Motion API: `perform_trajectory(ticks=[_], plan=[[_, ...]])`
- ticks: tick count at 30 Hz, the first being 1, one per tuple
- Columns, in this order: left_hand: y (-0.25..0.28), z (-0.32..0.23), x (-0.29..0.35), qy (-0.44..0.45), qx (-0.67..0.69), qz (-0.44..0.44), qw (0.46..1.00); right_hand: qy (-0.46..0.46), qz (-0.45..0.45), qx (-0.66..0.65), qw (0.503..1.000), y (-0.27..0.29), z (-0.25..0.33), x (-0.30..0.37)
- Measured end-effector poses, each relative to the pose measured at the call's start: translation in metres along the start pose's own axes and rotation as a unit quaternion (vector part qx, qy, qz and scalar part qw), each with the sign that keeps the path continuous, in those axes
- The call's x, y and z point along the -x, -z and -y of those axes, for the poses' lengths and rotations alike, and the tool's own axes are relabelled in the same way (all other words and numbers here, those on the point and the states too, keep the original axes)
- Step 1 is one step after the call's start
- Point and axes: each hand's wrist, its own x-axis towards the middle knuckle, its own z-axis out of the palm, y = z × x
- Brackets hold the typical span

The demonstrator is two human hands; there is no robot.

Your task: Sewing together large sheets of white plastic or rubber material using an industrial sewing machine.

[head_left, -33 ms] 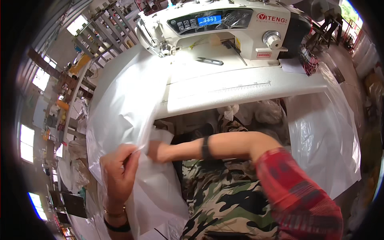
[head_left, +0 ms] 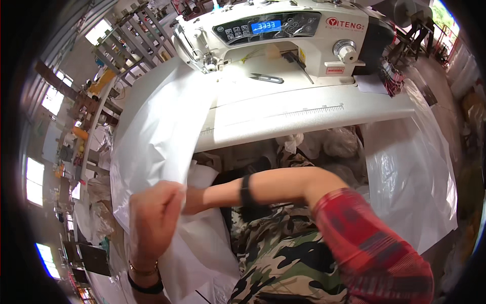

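Note:
A white, slightly glossy sheet [head_left: 152, 142] runs from under the needle end of the sewing machine [head_left: 329, 43] down over the table's left front edge. My left hand [head_left: 156, 215] is closed on the sheet's edge below the table, with the fingers curled in. Reaching across my lap from the right, my right hand [head_left: 194, 200] sits beside the left at the same edge. Its fingers are hidden behind the left hand and the sheet, so its grip does not show. Both hands are a little blurred.
Small thread snips [head_left: 267, 78] lie on the machine bed, near a dark tool [head_left: 298, 65]. Another clear-white sheet [head_left: 410, 172] hangs over the table's right side. Camouflage cloth [head_left: 288, 253] covers my lap. Shelving [head_left: 134, 40] stands at the far left.
My right hand and forearm have shifted slightly left and down, closer behind my left hand. The left hand has risen and turned a little. The machine and snips have stayed in place.

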Motion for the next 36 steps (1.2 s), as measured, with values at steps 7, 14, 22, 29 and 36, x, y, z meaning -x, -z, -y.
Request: perform_trajectory(ticks=[7, 14, 22, 29, 36], plan=[[-0.065, -0.010, 0.012, -0.107, -0.044, 0.154, 0.981, 0.005, 0.040, -0.048, 0.998, -0.058, -0.012, 0.022], [-0.160, 0.011, 0.066, 0.040, -0.026, 0.005, 0.999, -0.038, 0.200, 0.151, 0.967, 0.028, -0.031, 0.085], [-0.177, 0.005, 0.083, 0.267, 0.267, -0.166, 0.911, 0.239, -0.079, 0.331, 0.909, 0.155, -0.014, 0.064], [-0.169, -0.004, 0.090, 0.358, 0.473, -0.208, 0.778, 0.197, -0.050, 0.250, 0.947, 0.159, -0.027, 0.053], [-0.157, -0.012, 0.080, 0.240, 0.295, -0.225, 0.897, 0.214, -0.002, 0.224, 0.951, 0.166, -0.022, 0.055]])
